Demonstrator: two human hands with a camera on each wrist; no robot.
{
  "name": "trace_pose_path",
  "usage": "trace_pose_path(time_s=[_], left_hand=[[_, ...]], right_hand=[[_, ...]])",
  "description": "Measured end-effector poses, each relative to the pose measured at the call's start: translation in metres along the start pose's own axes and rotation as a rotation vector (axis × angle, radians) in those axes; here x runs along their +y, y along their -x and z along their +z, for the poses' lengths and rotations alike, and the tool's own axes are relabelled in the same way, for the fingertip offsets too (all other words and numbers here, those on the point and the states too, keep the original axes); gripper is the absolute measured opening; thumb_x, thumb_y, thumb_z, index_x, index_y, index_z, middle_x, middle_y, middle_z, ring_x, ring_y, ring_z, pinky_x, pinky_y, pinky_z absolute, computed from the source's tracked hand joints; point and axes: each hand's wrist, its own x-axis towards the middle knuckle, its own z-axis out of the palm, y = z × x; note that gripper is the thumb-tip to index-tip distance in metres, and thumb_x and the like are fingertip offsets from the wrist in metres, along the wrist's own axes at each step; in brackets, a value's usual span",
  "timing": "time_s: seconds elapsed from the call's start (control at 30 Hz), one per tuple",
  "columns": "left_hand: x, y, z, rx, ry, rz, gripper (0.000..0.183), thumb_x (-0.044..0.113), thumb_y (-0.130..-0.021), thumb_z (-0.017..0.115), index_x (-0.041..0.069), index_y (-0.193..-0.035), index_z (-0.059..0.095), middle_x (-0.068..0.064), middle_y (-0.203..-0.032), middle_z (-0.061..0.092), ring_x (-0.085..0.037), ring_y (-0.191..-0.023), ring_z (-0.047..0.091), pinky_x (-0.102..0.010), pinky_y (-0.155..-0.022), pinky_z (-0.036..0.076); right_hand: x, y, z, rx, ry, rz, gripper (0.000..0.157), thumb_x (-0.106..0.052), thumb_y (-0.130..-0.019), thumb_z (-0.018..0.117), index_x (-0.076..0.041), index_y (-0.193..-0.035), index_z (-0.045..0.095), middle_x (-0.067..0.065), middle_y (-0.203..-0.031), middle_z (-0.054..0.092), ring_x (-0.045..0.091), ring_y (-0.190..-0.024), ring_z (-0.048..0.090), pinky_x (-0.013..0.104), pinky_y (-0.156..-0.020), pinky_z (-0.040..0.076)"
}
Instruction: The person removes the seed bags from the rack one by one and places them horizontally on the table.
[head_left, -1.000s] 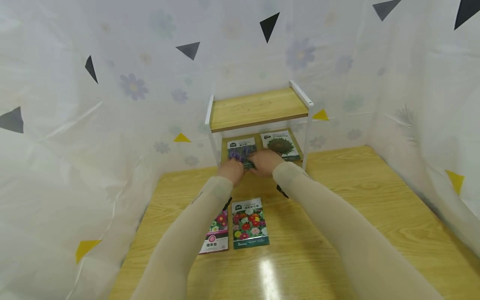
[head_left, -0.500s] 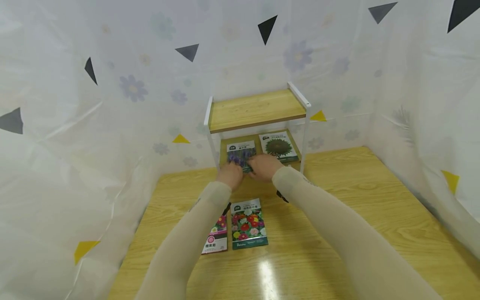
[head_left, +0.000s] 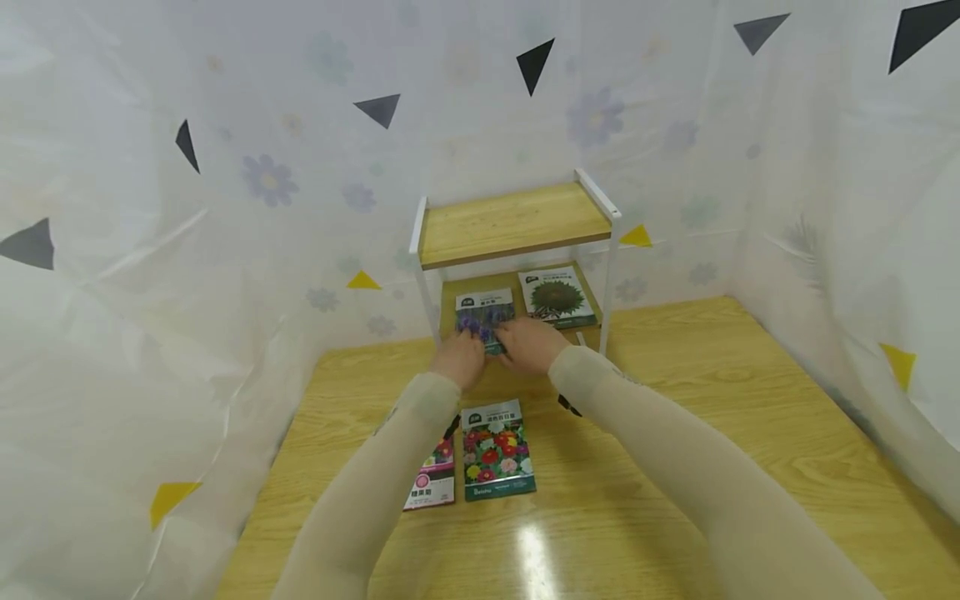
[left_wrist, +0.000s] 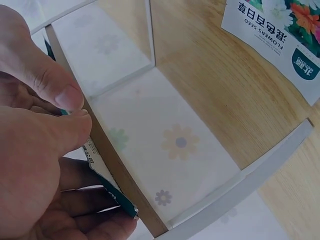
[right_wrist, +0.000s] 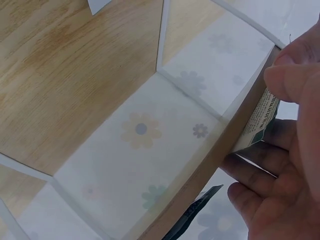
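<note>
Both left hand point(head_left: 459, 360) and right hand point(head_left: 533, 344) pinch the purple-flower packet point(head_left: 486, 303). We've drawn it slightly nearer on the lower shelf point(head_left: 447, 310), so placement seems unsettled.

From the head, looks forward and down across the surface point(head_left: 750, 392) to the far shelf point(head_left: 517, 218), well back. From the left wrist, looks closely past the left grip point(left_wrist: 35, 160); shares, upside down, the mixed-flower packet point(left_wrist: 272, 32) with the head view. From the right wrist, looks closely past the right grip point(right_wrist: 297, 170); shares the shelf edge point(right_wrist: 220, 152) with the left wrist.
</note>
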Motion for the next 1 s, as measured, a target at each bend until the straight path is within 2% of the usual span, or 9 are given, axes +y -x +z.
trace_pose_path(time_s=[0.17, 0.37, 0.57, 0.73, 0.9, 1.0], left_hand=[[0.001, 0.005, -0.001, 0.015, 0.024, 0.013, 0.042, 0.035, -0.094, 0.05, -0.002, -0.109, 0.061, -0.013, -0.101, 0.061, -0.025, -0.094, 0.056, -0.035, -0.088, 0.044], [0.004, 0.014, -0.002, 0.045, 0.069, -0.014, 0.041, 0.036, -0.092, 0.053, -0.002, -0.106, 0.062, -0.012, -0.099, 0.061, -0.025, -0.091, 0.056, -0.035, -0.085, 0.046], [0.007, 0.026, 0.004, 0.081, 0.128, -0.053, 0.049, 0.037, -0.092, 0.053, -0.003, -0.122, 0.054, -0.016, -0.12, 0.054, -0.028, -0.109, 0.051, -0.036, -0.094, 0.042], [0.011, 0.035, 0.014, 0.171, 0.175, -0.053, 0.052, 0.038, -0.093, 0.051, -0.002, -0.125, 0.051, -0.018, -0.125, 0.05, -0.03, -0.116, 0.046, -0.038, -0.099, 0.037], [0.014, 0.039, 0.02, 0.239, 0.159, -0.049, 0.053, 0.04, -0.094, 0.047, -0.001, -0.127, 0.05, -0.017, -0.127, 0.049, -0.03, -0.12, 0.043, -0.039, -0.103, 0.031], [0.016, 0.042, 0.022, 0.27, 0.149, -0.061, 0.052, 0.041, -0.094, 0.047, 0.0, -0.126, 0.051, -0.017, -0.128, 0.049, -0.03, -0.12, 0.042, -0.041, -0.103, 0.031]], right_hand=[[-0.001, 0.003, 0.007, 0.018, 0.015, -0.006, 0.053, -0.041, -0.092, 0.05, -0.003, -0.13, 0.05, 0.013, -0.129, 0.05, 0.029, -0.116, 0.048, 0.043, -0.099, 0.036], [-0.004, 0.011, 0.003, 0.03, 0.034, -0.032, 0.051, -0.038, -0.093, 0.049, -0.003, -0.131, 0.049, 0.013, -0.129, 0.05, 0.029, -0.118, 0.046, 0.042, -0.101, 0.033], [-0.008, 0.025, 0.001, 0.059, 0.056, -0.045, 0.055, -0.046, -0.093, 0.045, -0.007, -0.132, 0.048, 0.01, -0.132, 0.048, 0.029, -0.119, 0.044, 0.043, -0.101, 0.034], [-0.01, 0.033, 0.007, 0.124, 0.058, -0.053, 0.057, -0.05, -0.093, 0.042, -0.009, -0.133, 0.048, 0.009, -0.133, 0.047, 0.027, -0.119, 0.045, 0.043, -0.1, 0.034], [-0.011, 0.04, 0.011, 0.162, 0.007, -0.054, 0.058, -0.048, -0.093, 0.044, -0.006, -0.134, 0.046, 0.012, -0.135, 0.045, 0.029, -0.12, 0.045, 0.042, -0.099, 0.036], [-0.011, 0.042, 0.014, 0.185, 0.009, -0.066, 0.058, -0.047, -0.093, 0.044, -0.005, -0.134, 0.045, 0.013, -0.135, 0.044, 0.029, -0.12, 0.044, 0.042, -0.099, 0.036]])
